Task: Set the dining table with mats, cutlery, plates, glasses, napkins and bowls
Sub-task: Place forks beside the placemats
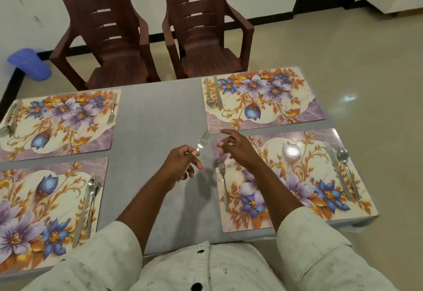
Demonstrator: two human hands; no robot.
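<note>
Left hand [183,165] pinches a fork [202,142] by the handle, tines up, over bare surface [158,119] mid-frame. Right hand [235,149] hovers loose, holding nothing, fingers blurred, prob ready to take it. Upper-right mat [263,101] has spoon + knife, no fork, so likely it goes there. Lower-right mat [295,181] already has its fork [223,185].

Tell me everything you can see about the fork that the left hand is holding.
The fork looks like shiny silver metal, with a slim handle and tines at the far end. The left hand pinches its handle end, so the fork is lifted above the grey table, tines pointing away and slightly right. It hangs in the middle strip between the floral mats, touching none of them. Only the left hand touches it.
</note>
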